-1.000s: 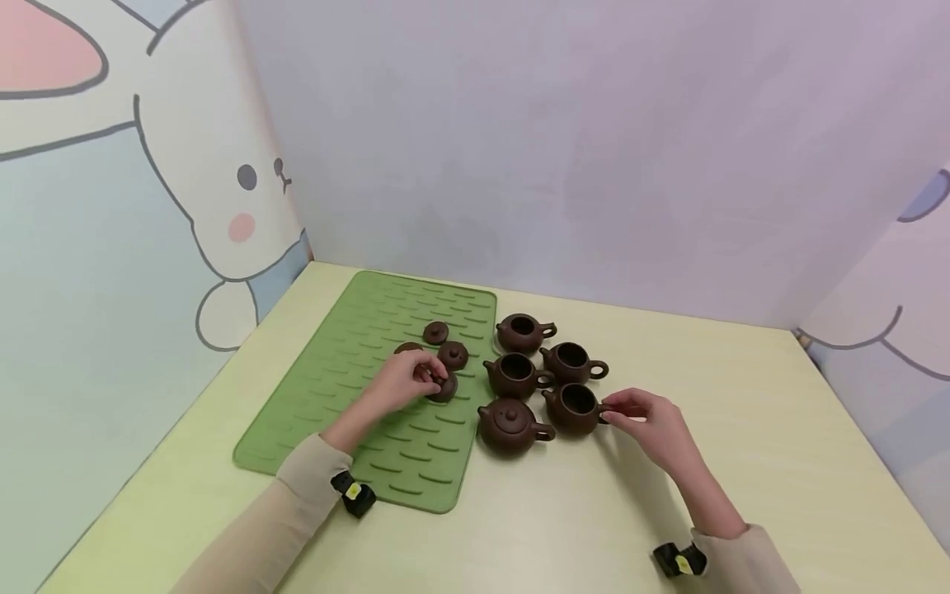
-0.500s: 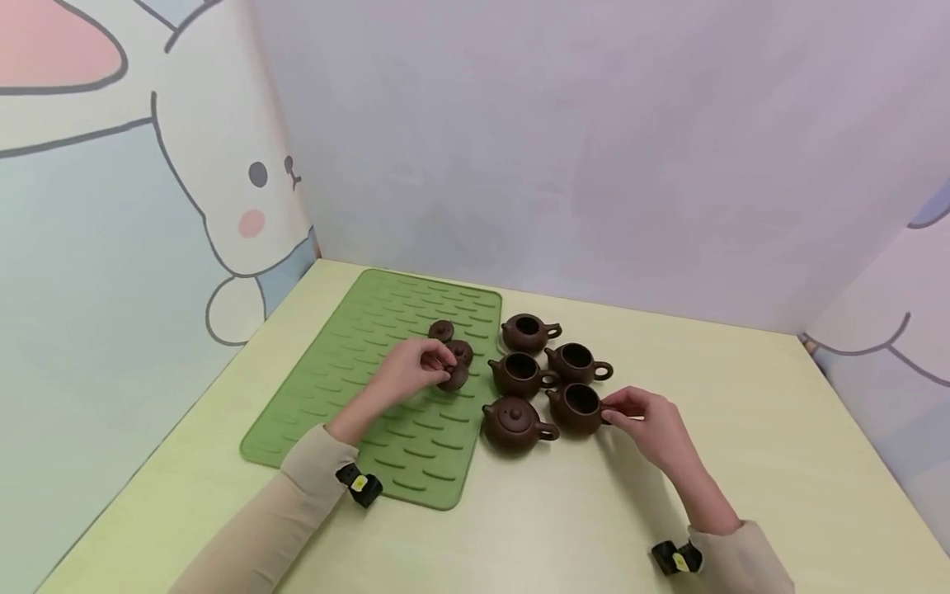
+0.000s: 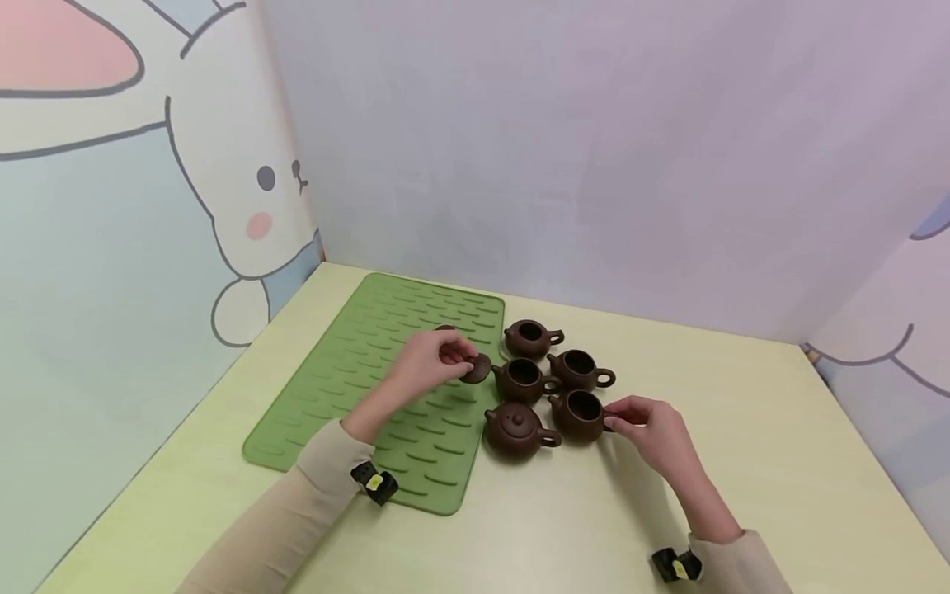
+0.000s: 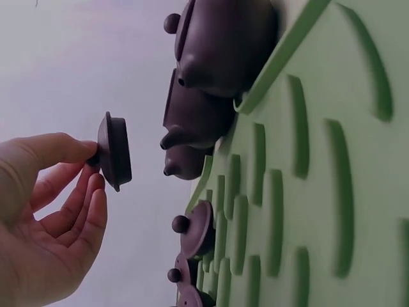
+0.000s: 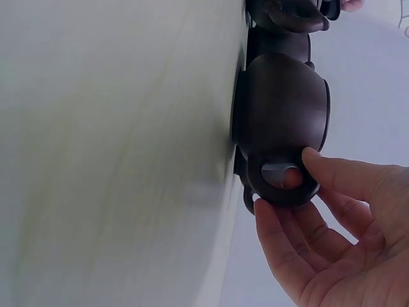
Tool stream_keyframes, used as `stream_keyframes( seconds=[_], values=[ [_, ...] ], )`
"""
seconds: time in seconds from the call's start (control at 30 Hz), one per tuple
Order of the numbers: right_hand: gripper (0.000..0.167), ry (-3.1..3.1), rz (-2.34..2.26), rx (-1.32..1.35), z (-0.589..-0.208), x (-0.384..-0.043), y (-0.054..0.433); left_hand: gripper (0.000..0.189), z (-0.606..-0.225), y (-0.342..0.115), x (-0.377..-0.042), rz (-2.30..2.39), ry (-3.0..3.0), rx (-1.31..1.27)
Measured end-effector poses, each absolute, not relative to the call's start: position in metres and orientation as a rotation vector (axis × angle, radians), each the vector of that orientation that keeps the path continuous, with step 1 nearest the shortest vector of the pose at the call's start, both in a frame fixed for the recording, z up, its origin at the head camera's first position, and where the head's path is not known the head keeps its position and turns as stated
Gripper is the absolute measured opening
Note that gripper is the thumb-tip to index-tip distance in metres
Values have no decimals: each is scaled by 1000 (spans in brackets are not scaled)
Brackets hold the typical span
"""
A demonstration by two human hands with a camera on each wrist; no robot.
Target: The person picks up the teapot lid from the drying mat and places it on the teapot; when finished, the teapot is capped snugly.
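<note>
Lid [image 3: 477, 370] hangs over the mat [image 3: 330, 388], its knob [image 4: 94, 158] pinched in your left hand [image 3: 430, 363]; right of the mat, your right hand [image 3: 656, 431] pinches a pot's handle [image 5: 281, 196]. A slack pinch could drop the lid.

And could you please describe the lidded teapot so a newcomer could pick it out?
Start from the green mat; in the head view, a cluster of dark brown teapots stands by its right edge. The lidded teapot is nearest the camera. Its lid is on, while the other four are open on top.
</note>
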State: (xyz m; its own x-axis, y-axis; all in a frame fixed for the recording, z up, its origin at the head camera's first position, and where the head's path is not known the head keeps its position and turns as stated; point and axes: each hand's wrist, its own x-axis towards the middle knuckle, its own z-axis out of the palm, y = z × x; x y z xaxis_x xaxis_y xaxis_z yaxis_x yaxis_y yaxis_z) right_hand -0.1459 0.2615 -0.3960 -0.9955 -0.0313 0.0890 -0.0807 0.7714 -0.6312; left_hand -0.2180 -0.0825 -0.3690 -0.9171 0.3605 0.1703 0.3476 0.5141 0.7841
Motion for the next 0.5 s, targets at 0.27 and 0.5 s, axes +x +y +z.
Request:
stream_keyframes(
  seconds=[0.27,0.5],
  values=[
    [10,-2881,1039,90,-394,-146,261,13,-362,-65,-219,1442,2704,703],
    [11,-2894,1043,77,-393,-147,259,13,-356,-51,-219,1413,2710,742]
  ],
)
